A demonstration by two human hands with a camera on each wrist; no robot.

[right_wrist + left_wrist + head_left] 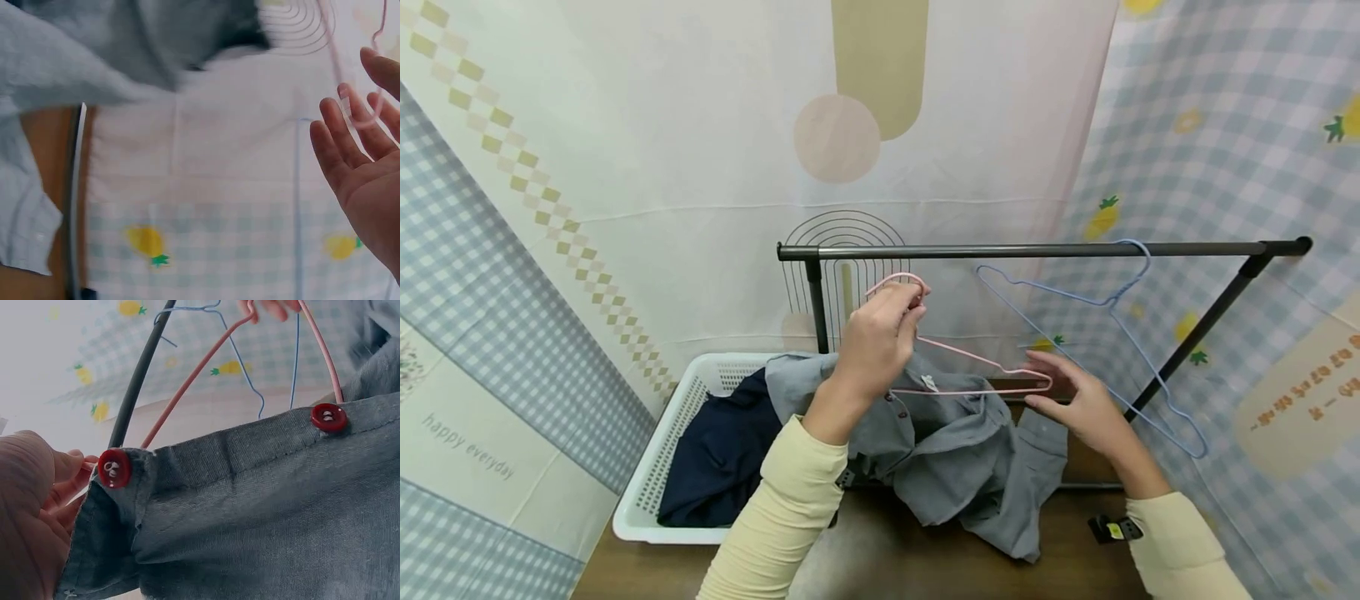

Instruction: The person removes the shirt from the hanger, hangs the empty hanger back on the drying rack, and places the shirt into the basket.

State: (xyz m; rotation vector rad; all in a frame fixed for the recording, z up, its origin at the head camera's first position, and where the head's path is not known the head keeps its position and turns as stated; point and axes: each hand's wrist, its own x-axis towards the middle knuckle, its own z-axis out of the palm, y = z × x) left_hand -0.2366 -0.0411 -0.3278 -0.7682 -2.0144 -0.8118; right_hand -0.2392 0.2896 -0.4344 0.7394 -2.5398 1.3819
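Just below the dark rail (1037, 248), over the table (887, 550), the left hand (876, 342) is pinching the hook end of a pink wire hanger (977, 367), and with it a bit of collar from the grey shirt (947, 450); the left wrist view shows those fingers (62, 481) tucked right at a red button (114, 467) on the fabric edge. The right hand (1078, 400) sits at the hanger's far shoulder tip, fingers straight and loose, touching or nearly touching the wire rather than closing on it. The hanger looks light and springy, thin enough to twist, so the hook and the shoulder bend seem the sensible grips. The shirt is soft and limp, mostly heaped on the table with one edge draped toward the white basket (647, 492), and I'd say it will sag wherever it isn't supported. The hanger's long axis runs left to right, sloping slightly down toward the right hand, hook up toward the rail. A blue hanger (1120, 333) hangs on the rail beside it.
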